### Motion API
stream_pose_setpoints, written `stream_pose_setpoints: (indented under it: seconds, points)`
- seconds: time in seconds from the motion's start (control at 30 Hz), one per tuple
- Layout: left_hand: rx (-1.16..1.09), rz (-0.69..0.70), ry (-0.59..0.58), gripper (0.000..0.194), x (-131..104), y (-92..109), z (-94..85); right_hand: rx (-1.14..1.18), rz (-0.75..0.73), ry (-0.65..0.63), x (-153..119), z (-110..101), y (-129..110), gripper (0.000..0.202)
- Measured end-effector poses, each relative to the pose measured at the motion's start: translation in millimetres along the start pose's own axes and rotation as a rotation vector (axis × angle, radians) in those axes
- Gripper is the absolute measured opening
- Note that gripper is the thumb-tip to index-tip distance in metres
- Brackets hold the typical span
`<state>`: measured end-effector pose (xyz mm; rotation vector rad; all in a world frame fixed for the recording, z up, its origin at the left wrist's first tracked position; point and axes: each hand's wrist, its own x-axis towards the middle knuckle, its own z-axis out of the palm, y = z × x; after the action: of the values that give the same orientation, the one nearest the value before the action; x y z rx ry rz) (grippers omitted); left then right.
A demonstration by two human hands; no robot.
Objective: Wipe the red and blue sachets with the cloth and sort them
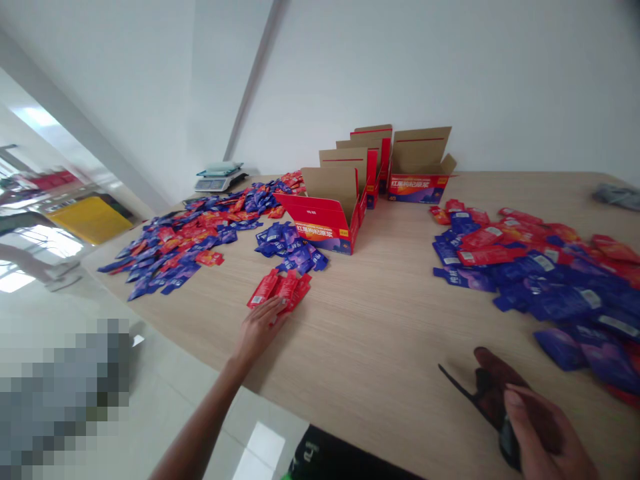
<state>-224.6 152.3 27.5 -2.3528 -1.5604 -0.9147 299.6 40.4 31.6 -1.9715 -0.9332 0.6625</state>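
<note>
While touching the red sachets (287, 283) with the fingers of the left hand (260, 330), holding a dark item (493, 393) in the right hand (555, 437). Glossy and bright red, printed in pale lettering, with a small white block on at least one; overlapping in a loose fan on the pale wood-grain worktop (370, 320), just in front of a small blue-purple heap (295, 250) and near the nearest open carton (325, 230). On the left, with a grip laid over the near ends; cannot tell whether pinching or only resting. On the right, with a grip closed on the dark item, brown in places, near-black in others, thin-armed on one side, too blurred to name. Farther back, more open cartons (417, 187), red and violet outside, plain brown inside. To either side, a left pile (185, 233) and a right pile (545, 267), both mixed red and blue-purple.
</note>
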Motion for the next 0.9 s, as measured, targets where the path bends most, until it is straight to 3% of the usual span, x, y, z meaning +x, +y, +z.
stream_pose_setpoints:
  seconds: [0.1, 0.2, 0.27, 0.37, 0.43, 0.47, 0.57, 0.67, 0.77, 0.9]
  points:
    - [-0.089, 0.03, 0.057, 0.017, 15, 41, -6.3, 0.032, -0.027, 0.009, 1, 4, 6, 0.061]
    - [-0.276, 0.131, 0.035, 0.016, 40, 103, -4.4, 0.103, -0.074, 0.032, 3, 9, 12, 0.057]
    - [-0.403, 0.199, -0.012, 0.01, 62, 150, 7.4, 0.153, -0.122, 0.021, 3, 12, 15, 0.054]
    - [-0.481, 0.235, -0.21, 0.023, 102, 216, 45.8, 0.181, -0.22, -0.103, 4, 12, 16, 0.047]
    - [-0.431, 0.215, -0.416, 0.036, 132, 254, 82.5, 0.189, -0.306, -0.252, 4, 10, 14, 0.043]
    - [-0.424, 0.221, -0.463, 0.037, 147, 272, 102.2, 0.192, -0.347, -0.329, 3, 9, 11, 0.042]
    - [-0.421, 0.238, -0.49, 0.02, 188, 315, 157.9, 0.206, -0.411, -0.473, 0, 5, 3, 0.036]
    - [-0.412, 0.226, -0.49, 0.03, 217, 348, 200.4, 0.247, -0.409, -0.511, -2, 3, -2, 0.03]
    - [-0.398, 0.185, -0.503, 0.036, 233, 375, 230.2, 0.318, -0.416, -0.532, 0, 5, -1, 0.029]
    - [-0.372, 0.083, -0.536, 0.035, 243, 399, 257.0, 0.329, -0.435, -0.52, 6, 7, 2, 0.023]
